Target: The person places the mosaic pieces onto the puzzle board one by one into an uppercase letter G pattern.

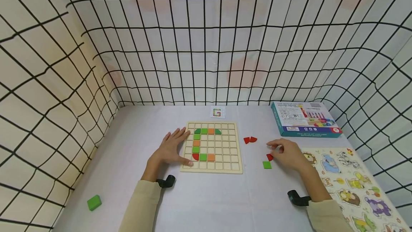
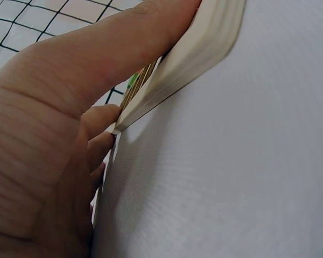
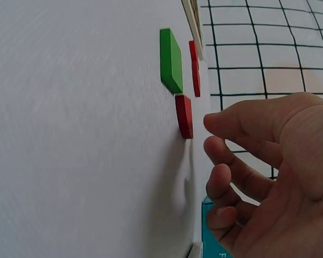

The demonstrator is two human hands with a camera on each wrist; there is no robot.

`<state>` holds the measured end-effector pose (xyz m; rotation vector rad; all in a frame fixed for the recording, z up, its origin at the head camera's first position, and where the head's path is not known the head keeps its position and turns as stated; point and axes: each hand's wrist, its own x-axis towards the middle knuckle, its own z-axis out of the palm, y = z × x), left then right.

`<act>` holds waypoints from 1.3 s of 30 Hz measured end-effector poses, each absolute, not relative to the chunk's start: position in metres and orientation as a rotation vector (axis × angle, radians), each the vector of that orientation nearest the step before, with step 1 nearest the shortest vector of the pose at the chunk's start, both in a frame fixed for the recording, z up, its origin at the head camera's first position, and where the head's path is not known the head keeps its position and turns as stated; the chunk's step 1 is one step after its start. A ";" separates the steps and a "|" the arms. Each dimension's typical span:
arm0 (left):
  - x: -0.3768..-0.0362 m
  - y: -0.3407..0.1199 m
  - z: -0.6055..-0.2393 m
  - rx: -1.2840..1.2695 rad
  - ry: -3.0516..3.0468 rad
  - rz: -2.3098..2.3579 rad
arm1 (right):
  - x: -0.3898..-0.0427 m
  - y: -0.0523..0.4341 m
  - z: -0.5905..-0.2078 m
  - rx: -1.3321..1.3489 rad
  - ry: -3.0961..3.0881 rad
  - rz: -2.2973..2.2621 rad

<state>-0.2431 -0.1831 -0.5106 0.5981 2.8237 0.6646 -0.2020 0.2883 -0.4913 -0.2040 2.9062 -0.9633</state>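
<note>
Fingers [image 3: 222, 141] hover just beside red piece [image 3: 184, 116].

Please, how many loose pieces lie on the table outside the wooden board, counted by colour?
Red pieces: 3
Green pieces: 2
Total: 5

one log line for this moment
left hand: flat on grid board left edge | right hand: loosely curled beside red tile, no grip | green tile: loose on table
</note>
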 end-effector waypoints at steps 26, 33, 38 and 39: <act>-0.244 -0.184 -0.515 0.598 2.828 0.654 | -0.201 0.289 -0.499 -0.263 2.846 -0.923; -0.243 -0.183 -0.512 0.587 2.827 0.650 | -0.200 0.286 -0.499 -0.219 2.854 -0.917; -0.243 -0.182 -0.512 0.586 2.829 0.639 | -0.200 0.283 -0.497 -0.197 2.849 -0.928; -0.243 -0.182 -0.512 0.587 2.830 0.638 | -0.200 0.282 -0.497 -0.198 2.850 -0.932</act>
